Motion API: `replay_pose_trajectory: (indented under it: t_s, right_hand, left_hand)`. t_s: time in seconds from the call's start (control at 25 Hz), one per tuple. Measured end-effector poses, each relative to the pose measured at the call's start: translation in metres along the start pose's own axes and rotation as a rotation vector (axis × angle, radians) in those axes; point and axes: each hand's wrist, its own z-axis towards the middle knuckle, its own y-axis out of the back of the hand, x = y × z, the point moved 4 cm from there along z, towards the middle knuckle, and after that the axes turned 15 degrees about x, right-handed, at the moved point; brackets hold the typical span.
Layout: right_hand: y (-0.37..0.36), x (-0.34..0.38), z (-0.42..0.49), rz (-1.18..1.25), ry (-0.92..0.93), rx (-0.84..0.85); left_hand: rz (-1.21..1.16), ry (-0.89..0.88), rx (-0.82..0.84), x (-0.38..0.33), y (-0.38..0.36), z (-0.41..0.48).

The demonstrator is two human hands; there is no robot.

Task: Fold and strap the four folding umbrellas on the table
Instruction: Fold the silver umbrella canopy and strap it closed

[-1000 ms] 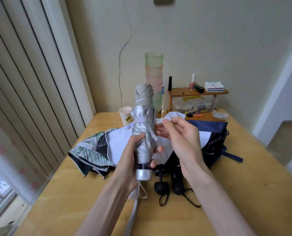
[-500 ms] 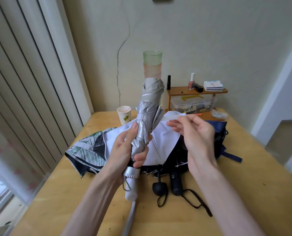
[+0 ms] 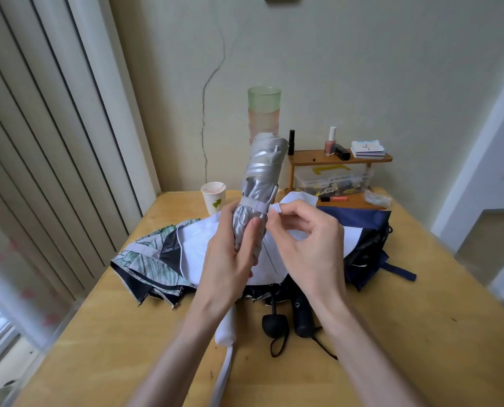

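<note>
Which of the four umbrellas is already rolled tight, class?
The silver umbrella, held upright in the left hand while the right hand pinches its strap. The white umbrella, leaf-patterned umbrella and navy umbrella lie loose on the table.

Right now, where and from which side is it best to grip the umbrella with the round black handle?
Probably by the round handle, from above and the near side. It lies bare on the table, pointing at the person, while its canopy is buried under white cloth. Another black handle lies close on its right, so keep left.
</note>
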Motion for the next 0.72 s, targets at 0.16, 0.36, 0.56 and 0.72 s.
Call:
replay_pose_trajectory:
  t_s: [0.16, 0.36, 0.56, 0.72]
  right_hand:
    - [-0.0007, 0.0033, -0.0008, -0.057, 0.020, 0.002]
    - [0.0006, 0.0022, 0.0022, 0.078, -0.019, 0.051]
    - [0.0037, 0.0002, 0.0036, 0.356, -0.096, 0.075]
    - [0.0042, -0.0020, 0.0062, 0.528, -0.176, 0.071]
  left_hand:
    - [0.036, -0.015, -0.011, 0.0020, -0.0014, -0.0021]
    - [-0.013, -0.017, -0.013, -0.0008, -0.0035, -0.0033]
    - [-0.017, -0.040, -0.010, -0.0027, -0.0052, -0.0043]
    - [-0.081, -0.050, -0.011, -0.0026, -0.0084, -0.0047]
